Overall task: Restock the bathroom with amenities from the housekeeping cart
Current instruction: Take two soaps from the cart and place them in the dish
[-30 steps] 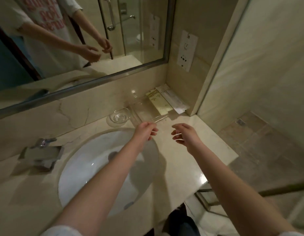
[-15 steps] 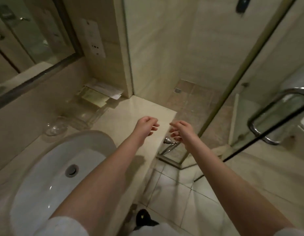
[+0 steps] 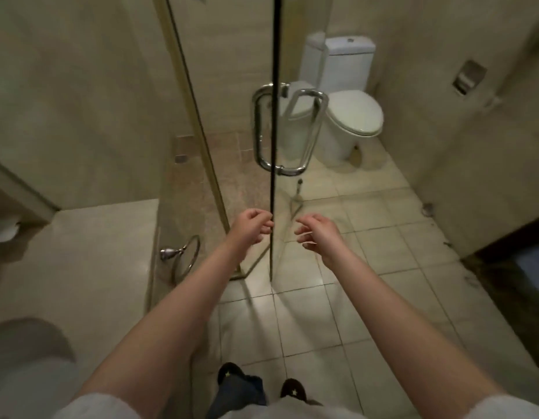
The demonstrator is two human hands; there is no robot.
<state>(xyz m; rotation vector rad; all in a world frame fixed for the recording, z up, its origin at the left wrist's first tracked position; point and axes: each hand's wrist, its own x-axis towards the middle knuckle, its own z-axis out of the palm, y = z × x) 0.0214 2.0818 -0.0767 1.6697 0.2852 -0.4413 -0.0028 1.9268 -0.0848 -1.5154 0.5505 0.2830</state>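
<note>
We're scanning the room now and nothing here gives us a word, number or brand we can read. The nearest thing to a sign is down at the bottom: a small pale star on the dark left slipper point(image 3: 231, 372), and another just like it on the right slipper point(image 3: 293, 390).

A white toilet point(image 3: 351, 116) stands on cream square floor tiles point(image 3: 383, 243) lined with dark grout; the shower floor point(image 3: 238, 176) is mottled brown. Chrome gleams on the door handle point(image 3: 307, 131) and towel ring point(image 3: 168, 253); the glass door's edge point(image 3: 274, 40) reads black. The vanity counter point(image 3: 96, 252) is pale beige. Black slippers point(image 3: 229, 373) bear pale stars, beside blue jeans point(image 3: 244, 394).
</note>
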